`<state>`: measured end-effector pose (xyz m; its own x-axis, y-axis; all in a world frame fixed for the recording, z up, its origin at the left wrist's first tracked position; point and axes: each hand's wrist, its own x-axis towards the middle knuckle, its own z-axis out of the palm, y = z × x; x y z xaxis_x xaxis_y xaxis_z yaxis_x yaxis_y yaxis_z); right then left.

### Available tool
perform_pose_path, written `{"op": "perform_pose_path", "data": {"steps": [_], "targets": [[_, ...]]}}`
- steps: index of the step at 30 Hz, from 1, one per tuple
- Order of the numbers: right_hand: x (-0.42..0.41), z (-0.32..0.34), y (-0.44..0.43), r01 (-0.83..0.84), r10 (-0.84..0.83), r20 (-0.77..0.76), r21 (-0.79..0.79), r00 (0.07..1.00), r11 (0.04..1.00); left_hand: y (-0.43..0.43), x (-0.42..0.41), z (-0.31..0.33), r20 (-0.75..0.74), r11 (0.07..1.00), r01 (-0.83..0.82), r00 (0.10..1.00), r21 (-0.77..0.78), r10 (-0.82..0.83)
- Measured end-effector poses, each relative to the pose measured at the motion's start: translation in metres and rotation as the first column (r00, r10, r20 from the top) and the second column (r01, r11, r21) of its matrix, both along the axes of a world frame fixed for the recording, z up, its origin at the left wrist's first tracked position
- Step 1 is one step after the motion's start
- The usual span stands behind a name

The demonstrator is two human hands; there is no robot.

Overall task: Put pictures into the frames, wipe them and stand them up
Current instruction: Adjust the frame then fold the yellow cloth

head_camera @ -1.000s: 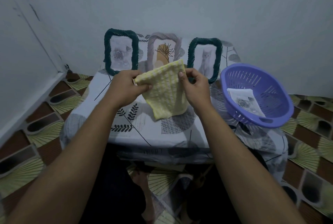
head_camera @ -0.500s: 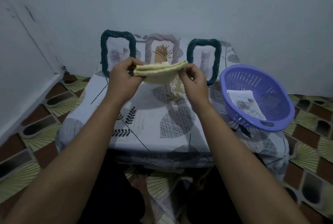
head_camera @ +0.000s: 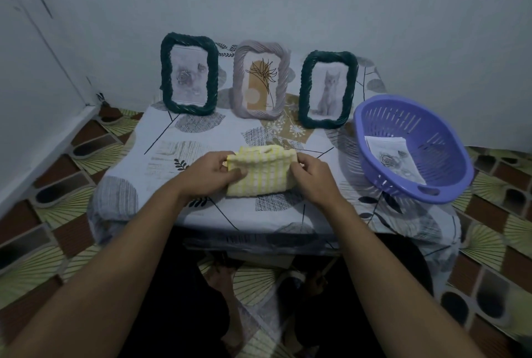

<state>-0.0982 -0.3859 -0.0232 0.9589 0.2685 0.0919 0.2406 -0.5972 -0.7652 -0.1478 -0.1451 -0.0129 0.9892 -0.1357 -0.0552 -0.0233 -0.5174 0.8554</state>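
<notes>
Three frames stand upright in a row at the back of the table. At the left is a dark green frame [head_camera: 189, 74] with a rose picture, in the middle a grey frame [head_camera: 261, 80] with a plant drawing, at the right a second dark green frame [head_camera: 327, 90] with a cat picture. A folded yellow checked cloth [head_camera: 261, 170] lies on the tabletop in front of them. My left hand [head_camera: 211, 172] grips its left end and my right hand [head_camera: 312, 174] pinches its right end.
A purple plastic basket [head_camera: 431, 144] sits tilted at the table's right edge with a loose rose picture [head_camera: 393, 156] inside. The low table [head_camera: 138, 162] wears a leaf-print cover. White walls close in behind and on the left. Patterned floor tiles surround the table.
The cloth was held up open in front of the frames, then folded in the air. Both hands have brought it down and toward me onto the tabletop.
</notes>
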Motion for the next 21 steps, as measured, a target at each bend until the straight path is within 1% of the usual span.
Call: {"op": "perform_pose_path", "data": {"steps": [2, 5, 8, 11, 14, 16, 21], "targets": [[-0.002, -0.001, 0.000, -0.003, 0.003, 0.006, -0.045, 1.000, 0.999, 0.000, 0.005, -0.007, 0.032, 0.996, -0.069, 0.997, 0.052, 0.067], [0.000, -0.002, 0.007, 0.002, 0.003, 0.032, -0.167, 0.999, 0.986, -0.003, 0.014, -0.018, 0.064, 0.957, -0.249, 0.968, 0.150, 0.242], [0.008, -0.004, 0.018, 0.088, -0.073, 0.065, -0.292, 0.995, 0.952, -0.014, 0.021, -0.024, 0.094, 0.888, -0.395, 0.919, 0.234, 0.384], [0.014, -0.003, 0.031, 0.172, -0.155, 0.076, -0.360, 0.985, 0.917, -0.019, 0.028, -0.027, 0.147, 0.817, -0.499, 0.866, 0.288, 0.478], [0.019, -0.006, 0.037, 0.191, -0.175, 0.075, -0.420, 0.982, 0.887, -0.022, 0.032, -0.032, 0.162, 0.758, -0.540, 0.839, 0.365, 0.520], [0.021, -0.008, 0.038, 0.199, -0.199, 0.048, -0.440, 0.979, 0.875, -0.024, 0.033, -0.034, 0.172, 0.740, -0.547, 0.833, 0.390, 0.525], [0.021, -0.006, 0.035, 0.210, -0.245, -0.024, -0.439, 0.969, 0.874, -0.025, 0.030, -0.034, 0.207, 0.720, -0.602, 0.797, 0.345, 0.568]]}}
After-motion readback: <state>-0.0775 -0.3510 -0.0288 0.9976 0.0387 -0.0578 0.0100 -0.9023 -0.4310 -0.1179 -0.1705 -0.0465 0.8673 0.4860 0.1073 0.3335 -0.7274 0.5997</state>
